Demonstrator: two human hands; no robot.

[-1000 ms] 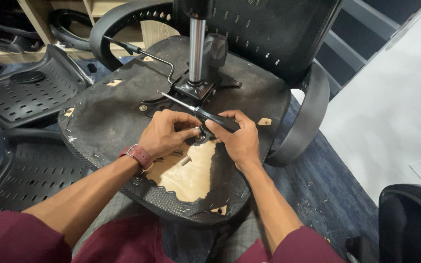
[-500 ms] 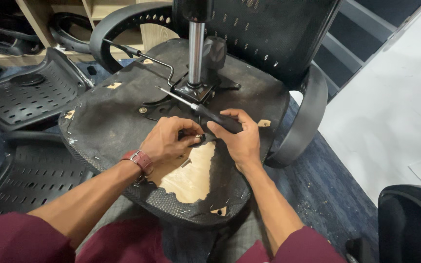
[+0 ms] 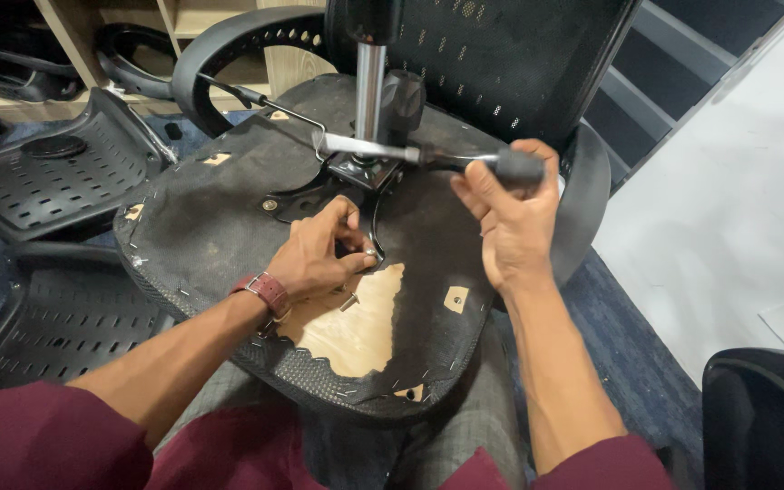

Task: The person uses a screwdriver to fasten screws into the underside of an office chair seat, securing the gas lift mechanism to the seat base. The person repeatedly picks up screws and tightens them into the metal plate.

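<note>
Two hands are being used: the right hand (image 3: 510,227) is gripping a lever (image 3: 428,156) lying crosswise above the upturned seat (image 3: 201,227), while the left hand (image 3: 319,259) is pinching a small fitting on it.

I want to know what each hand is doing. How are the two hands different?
The left hand lies low on the seat bottom, fingers pinched at a small fastener; the right hand is lifted above it. The right hand grips a black tool handle; the left holds no tool. The left wrist wears a red band; the right is bare. Both have maroon sleeves.
</note>
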